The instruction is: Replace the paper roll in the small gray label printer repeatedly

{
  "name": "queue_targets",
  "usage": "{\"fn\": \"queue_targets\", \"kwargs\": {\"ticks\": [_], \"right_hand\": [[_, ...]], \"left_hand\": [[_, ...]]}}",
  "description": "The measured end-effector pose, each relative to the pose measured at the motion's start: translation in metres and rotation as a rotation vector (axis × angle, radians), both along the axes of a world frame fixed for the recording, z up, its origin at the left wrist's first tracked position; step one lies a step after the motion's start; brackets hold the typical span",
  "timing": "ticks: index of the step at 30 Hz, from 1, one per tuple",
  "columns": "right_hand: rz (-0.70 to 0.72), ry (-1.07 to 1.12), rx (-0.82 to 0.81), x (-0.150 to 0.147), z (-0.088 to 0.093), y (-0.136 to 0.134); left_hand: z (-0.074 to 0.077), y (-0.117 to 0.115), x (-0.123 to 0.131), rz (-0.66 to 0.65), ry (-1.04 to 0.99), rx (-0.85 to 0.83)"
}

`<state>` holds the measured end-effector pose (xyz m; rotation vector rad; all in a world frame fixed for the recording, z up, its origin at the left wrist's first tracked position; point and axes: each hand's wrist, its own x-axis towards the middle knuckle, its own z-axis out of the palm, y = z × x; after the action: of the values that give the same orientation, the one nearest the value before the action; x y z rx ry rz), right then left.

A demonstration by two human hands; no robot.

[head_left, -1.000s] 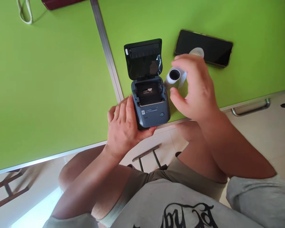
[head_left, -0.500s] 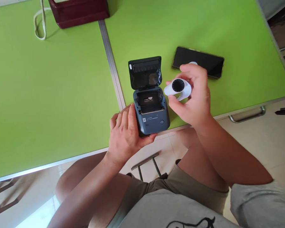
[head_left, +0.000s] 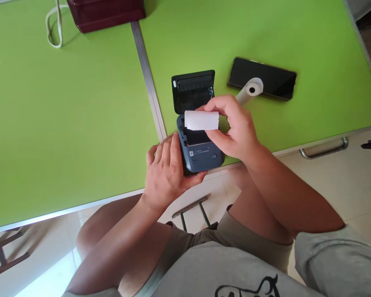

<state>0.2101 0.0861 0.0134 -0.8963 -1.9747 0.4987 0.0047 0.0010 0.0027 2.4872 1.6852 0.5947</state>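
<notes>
A dark blue-grey label printer (head_left: 200, 159) stands near the table's front edge, its black lid (head_left: 193, 91) tipped back. My left hand (head_left: 165, 171) is wrapped round the printer's left side, with the thumb along its front. Between the thumb and fingers of my right hand (head_left: 235, 128) is a white paper roll (head_left: 201, 120), held crosswise over the printer's paper bay and hiding part of it. Whether the roll touches the bay, I cannot tell. A second white paper roll (head_left: 246, 93) lies behind my right hand, its dark-ringed end overlapping the phone.
A black phone (head_left: 272, 80) lies at the back right of the green table (head_left: 80, 123). At the back left sits a dark red box (head_left: 108, 14) beside a white cord loop (head_left: 54, 29). A metal strip (head_left: 146, 78) crosses the tabletop. A drawer handle (head_left: 324, 149) juts out below.
My right hand has brought the paper roll leftward over the printer's bay and turned it crosswise. The second roll, mostly hidden before, now shows. My left hand keeps its grip.
</notes>
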Motion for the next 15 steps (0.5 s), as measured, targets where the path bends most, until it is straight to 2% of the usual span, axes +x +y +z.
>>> {"fn": "queue_targets", "kwargs": {"ticks": [7,15], "right_hand": [[-0.076,-0.104,-0.096,0.0006,0.002,-0.0014],[0.09,-0.079,-0.168,0.0034,0.0015,0.0016]], "left_hand": [[0.0005,0.0002,0.0002,-0.009,-0.012,-0.001],[0.0002,0.0,0.0007,-0.013,-0.014,0.007]]}}
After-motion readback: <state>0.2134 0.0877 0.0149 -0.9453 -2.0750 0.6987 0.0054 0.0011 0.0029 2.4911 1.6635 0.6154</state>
